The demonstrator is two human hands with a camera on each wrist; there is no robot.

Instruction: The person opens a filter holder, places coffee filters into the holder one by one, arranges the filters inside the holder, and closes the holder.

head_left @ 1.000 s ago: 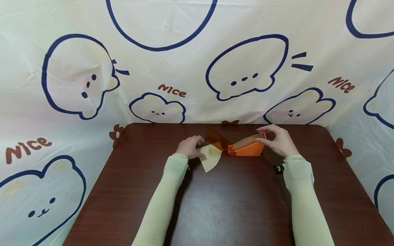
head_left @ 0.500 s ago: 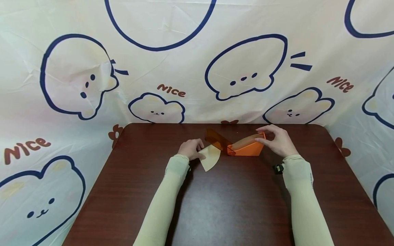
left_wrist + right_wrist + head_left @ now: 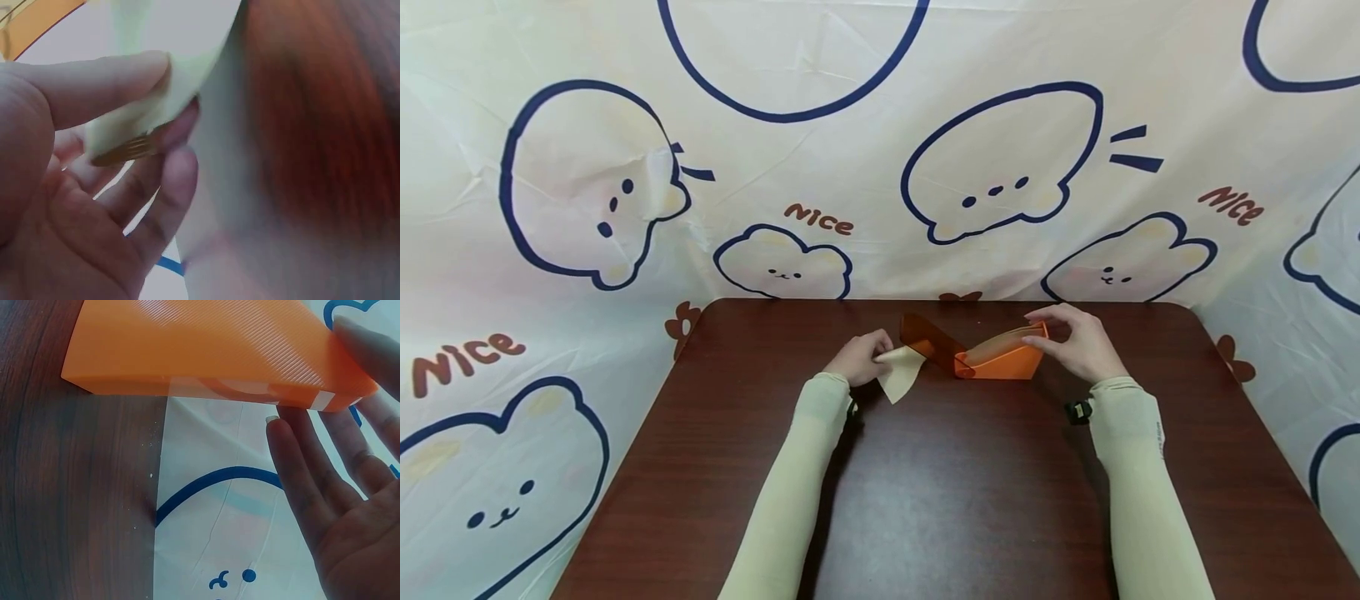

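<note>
My left hand (image 3: 859,358) pinches a fan-shaped, cream stack of coffee filter papers (image 3: 900,372) between thumb and fingers, left of an orange filter box (image 3: 1003,365). In the left wrist view the thumb lies on the papers (image 3: 181,37), and their layered lower edge shows above the curled fingers. At the box's right end, my right hand (image 3: 1078,342) grips its raised wall between thumb and fingers. The box's translucent brown lid (image 3: 917,332) is swung open to the left. A tan, curved sheet (image 3: 1000,343) shows inside the box. The right wrist view shows the box's ribbed orange side (image 3: 187,350).
The dark wood table (image 3: 970,500) ends just behind the box, at a white printed curtain (image 3: 880,167) that also hangs at both sides. A black wrist-camera mount (image 3: 1078,412) sits at my right cuff.
My left hand closes its pinch on the filter papers and draws them up and slightly left, away from the lid. The right hand and the box stay in place.
</note>
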